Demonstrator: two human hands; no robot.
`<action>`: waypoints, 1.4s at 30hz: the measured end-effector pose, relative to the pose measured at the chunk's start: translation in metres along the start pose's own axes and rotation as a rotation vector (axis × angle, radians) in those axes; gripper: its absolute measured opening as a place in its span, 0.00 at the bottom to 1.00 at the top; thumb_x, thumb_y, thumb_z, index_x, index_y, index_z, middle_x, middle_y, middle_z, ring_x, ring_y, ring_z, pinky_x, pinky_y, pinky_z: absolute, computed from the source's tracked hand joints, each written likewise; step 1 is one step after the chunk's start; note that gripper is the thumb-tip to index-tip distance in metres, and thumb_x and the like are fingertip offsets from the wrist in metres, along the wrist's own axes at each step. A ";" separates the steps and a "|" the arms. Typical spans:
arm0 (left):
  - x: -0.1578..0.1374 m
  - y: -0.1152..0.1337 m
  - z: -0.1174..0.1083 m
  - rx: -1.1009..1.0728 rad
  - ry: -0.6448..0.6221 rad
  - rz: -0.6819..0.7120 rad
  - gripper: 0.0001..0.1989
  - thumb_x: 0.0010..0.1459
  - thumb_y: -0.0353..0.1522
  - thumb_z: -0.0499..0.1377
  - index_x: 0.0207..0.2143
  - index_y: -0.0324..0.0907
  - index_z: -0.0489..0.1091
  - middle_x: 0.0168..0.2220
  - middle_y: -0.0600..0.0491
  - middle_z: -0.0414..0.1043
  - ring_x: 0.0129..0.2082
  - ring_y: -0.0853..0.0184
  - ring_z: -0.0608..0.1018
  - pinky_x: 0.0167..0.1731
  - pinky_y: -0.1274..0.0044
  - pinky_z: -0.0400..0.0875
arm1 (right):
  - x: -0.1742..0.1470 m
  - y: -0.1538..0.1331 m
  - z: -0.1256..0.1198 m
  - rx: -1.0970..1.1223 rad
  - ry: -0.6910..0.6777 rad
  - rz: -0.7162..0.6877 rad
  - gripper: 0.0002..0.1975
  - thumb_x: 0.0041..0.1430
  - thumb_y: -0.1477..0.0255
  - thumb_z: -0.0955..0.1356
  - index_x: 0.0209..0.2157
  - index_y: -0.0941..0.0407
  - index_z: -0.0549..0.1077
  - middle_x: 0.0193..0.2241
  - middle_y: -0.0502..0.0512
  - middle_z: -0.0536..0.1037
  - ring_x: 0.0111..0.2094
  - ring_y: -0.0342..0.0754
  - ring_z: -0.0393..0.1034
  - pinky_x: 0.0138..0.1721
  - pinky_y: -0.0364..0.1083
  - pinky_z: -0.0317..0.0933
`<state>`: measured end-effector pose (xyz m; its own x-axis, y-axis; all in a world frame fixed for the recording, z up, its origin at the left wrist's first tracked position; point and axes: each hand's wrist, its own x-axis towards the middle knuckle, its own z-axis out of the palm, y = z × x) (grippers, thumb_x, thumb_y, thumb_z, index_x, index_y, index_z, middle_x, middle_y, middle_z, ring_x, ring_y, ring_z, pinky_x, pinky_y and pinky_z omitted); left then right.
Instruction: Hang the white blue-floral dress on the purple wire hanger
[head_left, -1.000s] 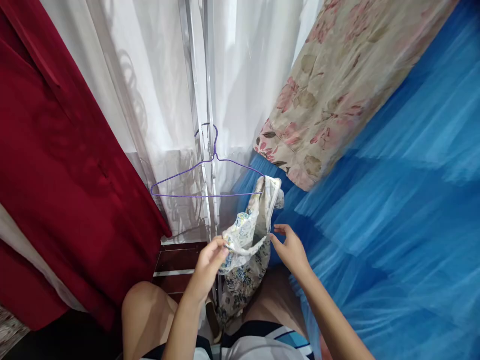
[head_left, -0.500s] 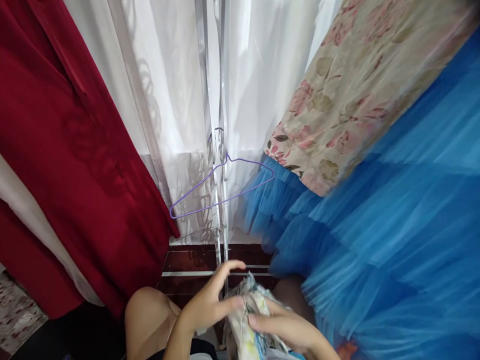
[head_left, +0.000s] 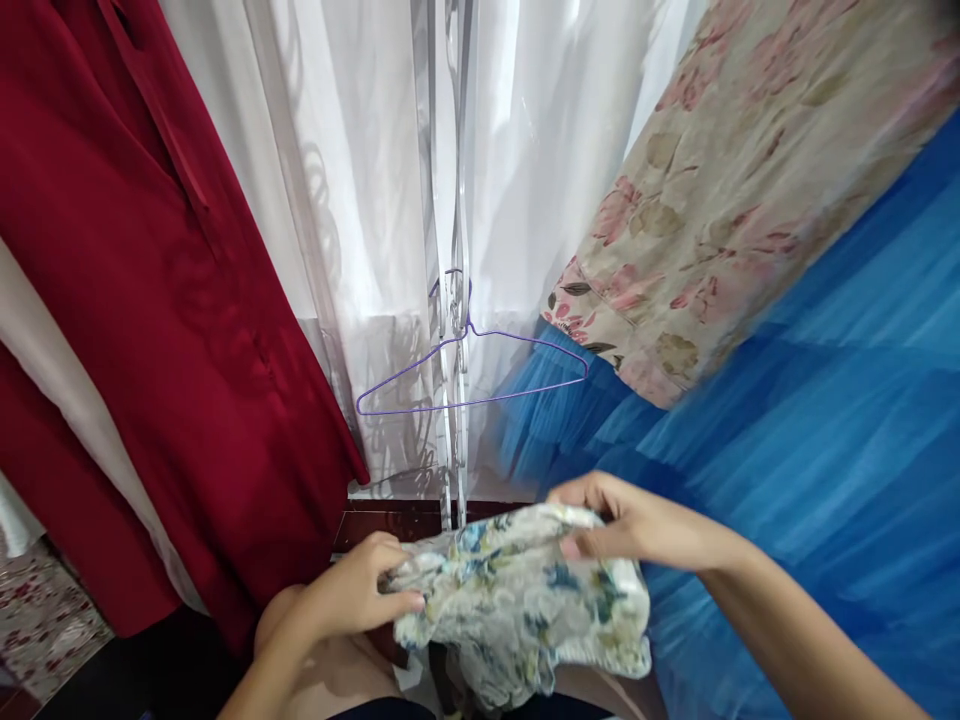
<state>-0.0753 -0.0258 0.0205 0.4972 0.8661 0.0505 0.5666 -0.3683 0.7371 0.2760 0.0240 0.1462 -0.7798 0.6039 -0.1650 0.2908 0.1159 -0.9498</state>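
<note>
A white garment with a blue, green and yellow floral print (head_left: pixel 517 590) is stretched sideways between my two hands, above my lap. My left hand (head_left: pixel 367 585) grips its left end, thumb on the near face. On the upper right edge, my right hand (head_left: pixel 615 525) pinches the cloth between thumb and fingers. The garment looks crumpled, and its lower part hangs in folds; its exact kind cannot be made out. Beyond it a purple hanger (head_left: pixel 472 404) hangs bare on a white metal stand (head_left: pixel 454 300).
A long red garment (head_left: pixel 225 420) hangs at left. On the right hang a beige floral garment (head_left: pixel 675 230) and a blue tiered tulle skirt (head_left: pixel 780 480). White curtains (head_left: pixel 360 180) cover the back, above a dark reddish-brown floor (head_left: pixel 382 528). A black surface (head_left: pixel 165 670) is at lower left.
The bunched floral garment has been spread wide and raised. My hands have moved apart, the right one farther right and up. The view has shifted slightly.
</note>
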 end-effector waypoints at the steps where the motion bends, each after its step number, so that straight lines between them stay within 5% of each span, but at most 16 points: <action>1: -0.002 -0.002 -0.015 0.092 0.034 0.020 0.13 0.57 0.43 0.62 0.31 0.42 0.76 0.34 0.52 0.74 0.39 0.63 0.73 0.54 0.70 0.62 | 0.005 -0.009 -0.009 -0.064 0.087 -0.022 0.17 0.54 0.61 0.73 0.36 0.61 0.78 0.28 0.54 0.76 0.26 0.43 0.66 0.27 0.40 0.58; 5: 0.000 -0.017 -0.079 0.384 0.191 0.029 0.13 0.60 0.42 0.59 0.44 0.48 0.76 0.45 0.51 0.76 0.47 0.60 0.73 0.64 0.60 0.44 | 0.041 -0.021 -0.037 -0.382 0.467 -0.094 0.26 0.57 0.61 0.70 0.54 0.59 0.73 0.24 0.50 0.74 0.20 0.42 0.60 0.21 0.42 0.52; 8: 0.016 -0.035 -0.126 0.537 0.334 -0.028 0.17 0.63 0.44 0.56 0.52 0.54 0.73 0.58 0.53 0.70 0.60 0.52 0.64 0.63 0.56 0.44 | 0.076 -0.005 -0.047 -0.604 0.641 -0.128 0.31 0.59 0.64 0.67 0.62 0.62 0.66 0.23 0.51 0.75 0.20 0.45 0.62 0.24 0.44 0.55; 14: 0.060 -0.044 -0.179 0.546 0.527 -0.030 0.20 0.66 0.40 0.49 0.56 0.53 0.70 0.64 0.54 0.62 0.64 0.51 0.58 0.61 0.54 0.49 | 0.119 0.022 -0.048 -0.685 0.778 -0.211 0.18 0.59 0.71 0.64 0.48 0.60 0.78 0.38 0.61 0.82 0.37 0.54 0.75 0.38 0.46 0.63; 19: 0.080 -0.003 -0.168 0.387 0.649 0.164 0.18 0.68 0.36 0.46 0.50 0.43 0.71 0.67 0.48 0.57 0.62 0.58 0.64 0.60 0.65 0.58 | 0.118 0.023 -0.035 -0.689 0.827 -0.220 0.11 0.58 0.72 0.64 0.35 0.57 0.78 0.29 0.56 0.81 0.31 0.51 0.73 0.33 0.44 0.60; 24: 0.086 0.039 -0.149 0.383 0.812 0.163 0.16 0.68 0.33 0.45 0.52 0.44 0.68 0.54 0.49 0.72 0.53 0.60 0.73 0.51 0.71 0.65 | 0.115 0.022 -0.016 -0.594 0.754 -0.253 0.08 0.58 0.72 0.64 0.29 0.56 0.75 0.25 0.52 0.79 0.28 0.48 0.72 0.29 0.42 0.57; 32: 0.118 0.090 -0.130 0.565 0.707 0.119 0.14 0.66 0.30 0.46 0.45 0.45 0.70 0.40 0.51 0.76 0.40 0.58 0.77 0.34 0.74 0.61 | 0.112 0.022 -0.012 -0.439 0.768 -0.317 0.08 0.56 0.72 0.65 0.27 0.57 0.74 0.23 0.51 0.77 0.28 0.47 0.70 0.29 0.42 0.57; 36: 0.124 0.090 -0.125 0.388 0.662 0.171 0.12 0.66 0.32 0.46 0.39 0.44 0.70 0.28 0.55 0.71 0.30 0.64 0.74 0.32 0.76 0.60 | 0.088 0.028 -0.024 -0.354 0.829 -0.369 0.20 0.55 0.74 0.65 0.50 0.58 0.74 0.29 0.52 0.79 0.27 0.46 0.69 0.29 0.43 0.60; 39: 0.122 0.085 -0.124 0.313 0.657 0.189 0.12 0.66 0.32 0.47 0.34 0.43 0.68 0.24 0.58 0.64 0.27 0.67 0.70 0.30 0.78 0.59 | 0.063 0.036 -0.046 -0.357 1.012 -0.351 0.41 0.53 0.75 0.64 0.68 0.56 0.51 0.22 0.45 0.74 0.18 0.42 0.58 0.21 0.41 0.53; 42: 0.123 0.085 -0.125 0.285 0.636 0.198 0.12 0.65 0.32 0.47 0.32 0.42 0.68 0.26 0.58 0.65 0.28 0.67 0.70 0.31 0.78 0.59 | 0.048 0.035 -0.075 -0.451 1.133 -0.328 0.47 0.53 0.76 0.64 0.71 0.58 0.39 0.23 0.44 0.73 0.19 0.43 0.58 0.22 0.42 0.54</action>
<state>-0.0479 0.0917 0.1732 0.1796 0.7710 0.6110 0.6980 -0.5376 0.4732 0.2904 0.1165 0.1248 -0.0038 0.8054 0.5927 0.5109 0.5111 -0.6912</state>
